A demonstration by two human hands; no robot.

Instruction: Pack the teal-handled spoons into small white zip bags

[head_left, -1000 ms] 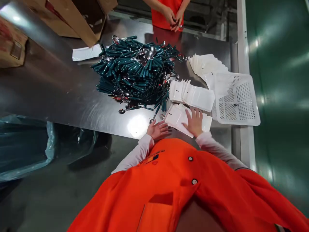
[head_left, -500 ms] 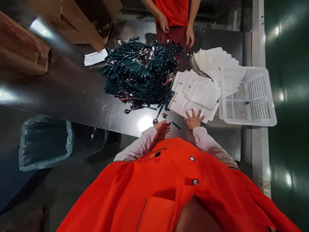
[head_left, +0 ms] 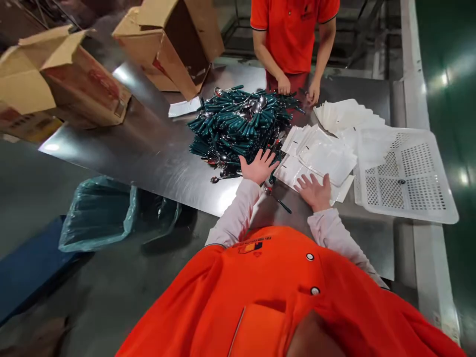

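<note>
Two bare hands are held out at the center of the frame above a metal table [head_left: 159, 153], the fingers of each spread wide. The left hand [head_left: 258, 169] is extended to the near side of a heap of green-handled spoons [head_left: 238, 119], which is piled across the upper center. The right hand [head_left: 315, 193] is positioned over the near edge of overlapping white packets [head_left: 329, 153], right of center; whether the packets are touched or merely covered cannot be judged from this angle. A loose spoon [head_left: 284, 205] is seen on the metal between the two forearms, its handle pointed toward the lower right. At the upper right, a fan of white sheets [head_left: 345, 115] is laid out near a perforated white basket [head_left: 401, 182]. At the top of the frame, a co-worker's hands [head_left: 284, 85] are lowered near the far edge of the heap. Cardboard boxes [head_left: 85, 79] are placed at the upper left, and a plastic-lined bin [head_left: 130, 218] is visible below them.
</note>
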